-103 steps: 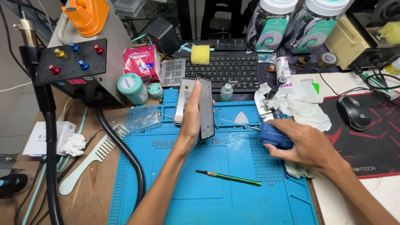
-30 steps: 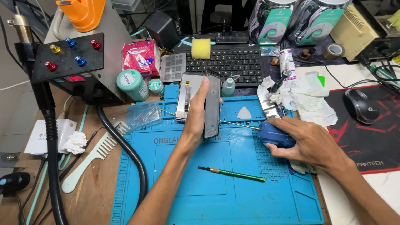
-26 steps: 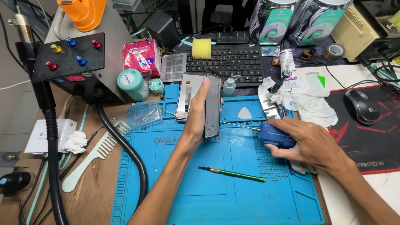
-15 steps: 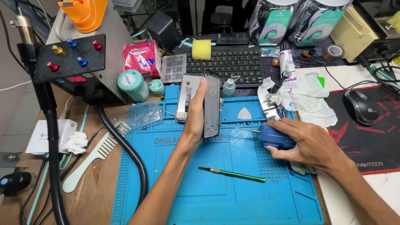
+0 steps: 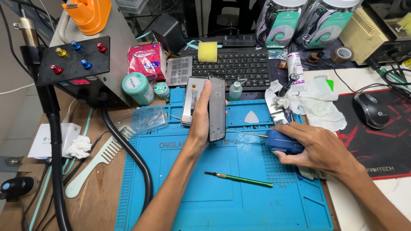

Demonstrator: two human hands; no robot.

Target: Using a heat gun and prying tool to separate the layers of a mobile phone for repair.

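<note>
Little has changed over the last seconds: our left hand (image 5: pixel 201 124) still clasps the phone screen assembly (image 5: pixel 216 109) upright over the blue mat (image 5: pixel 222 201), while our right hand (image 5: pixel 319 147) keeps gripping the blue tool (image 5: pixel 280 142), its thin tip reaching the phone's edge.

A blue mat (image 5: pixel 222 201) is seen near, a green-handled tool (image 5: pixel 239 179) lying on it. A yellow sponge (image 5: pixel 207 51) sits far on the black keyboard (image 5: pixel 239 66). A blue tool (image 5: pixel 282 142) is gripped right.
</note>
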